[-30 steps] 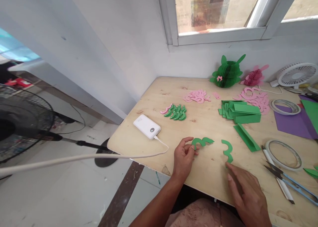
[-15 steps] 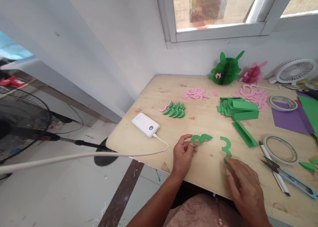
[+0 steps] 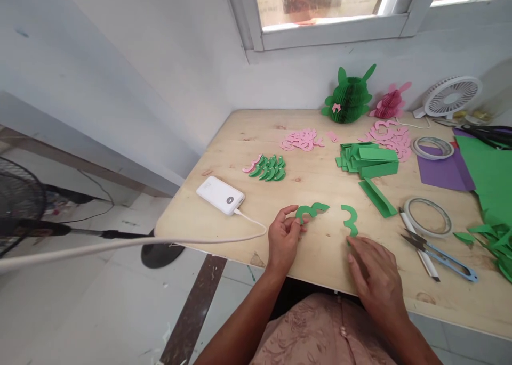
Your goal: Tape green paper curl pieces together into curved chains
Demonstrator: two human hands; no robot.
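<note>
Your left hand (image 3: 284, 238) is pinching one scalloped green paper cutout (image 3: 305, 209) by its end, likely leaving its curves clear. Your right hand (image 3: 376, 272), not pinching, is touching the near end of the second cutout (image 3: 353, 217), probably steadying it on the wooden surface (image 3: 316, 186).

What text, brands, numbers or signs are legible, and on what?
None legible.
Power bank: faint marking and round display, both too small to read.
Window: view behind it too blurred to read any print.
Green cutout at the right hand: resembles a "3", but it's a shape, not print.
</note>
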